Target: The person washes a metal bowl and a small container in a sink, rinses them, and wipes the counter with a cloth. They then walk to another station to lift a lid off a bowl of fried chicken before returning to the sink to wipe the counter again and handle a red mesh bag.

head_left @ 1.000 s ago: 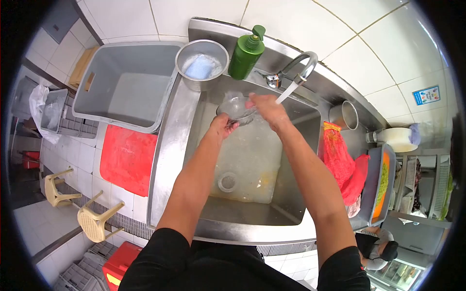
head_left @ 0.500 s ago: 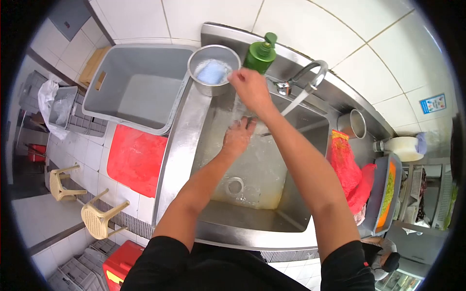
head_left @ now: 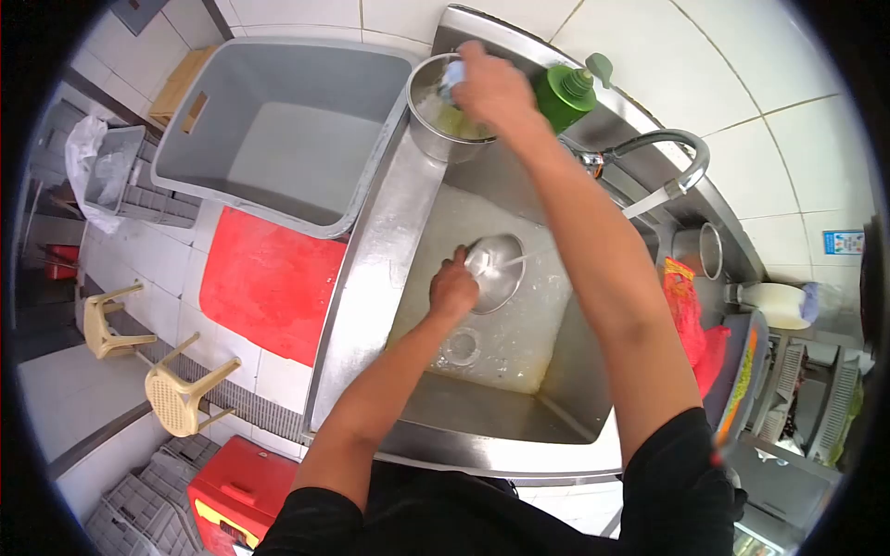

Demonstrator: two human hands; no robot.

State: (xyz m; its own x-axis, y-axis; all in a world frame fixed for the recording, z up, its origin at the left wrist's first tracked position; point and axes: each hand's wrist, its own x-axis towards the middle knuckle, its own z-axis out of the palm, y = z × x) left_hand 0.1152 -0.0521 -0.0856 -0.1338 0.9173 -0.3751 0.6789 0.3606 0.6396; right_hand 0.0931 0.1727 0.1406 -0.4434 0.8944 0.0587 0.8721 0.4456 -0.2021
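In the sink [head_left: 501, 428], my left hand [head_left: 454, 287] grips the rim of a round metal bowl [head_left: 501, 289]. A thin stream of water reaches into it. My right hand [head_left: 496, 85] is up at the metal pot [head_left: 449, 148] on the sink's back left corner, its fingers closed on a light blue cloth [head_left: 451, 82] over the pot's mouth. Some of the cloth is hidden behind the fingers. Close by on the right stands a green pump bottle [head_left: 564, 97]. The curved faucet [head_left: 686, 171] is running.
A large grey tub [head_left: 297, 157] rests left of the sink, beside a red board [head_left: 269, 287]. Right of the sink are another metal pot [head_left: 709, 250], a red bag [head_left: 684, 315] and a white jug [head_left: 779, 304]. Plastic stools [head_left: 181, 394] stand on the floor.
My right hand has moved into the pot's mouth and taken hold of the cloth that lay inside. The bowl at my left hand now shows plainly. The whole view has shifted.
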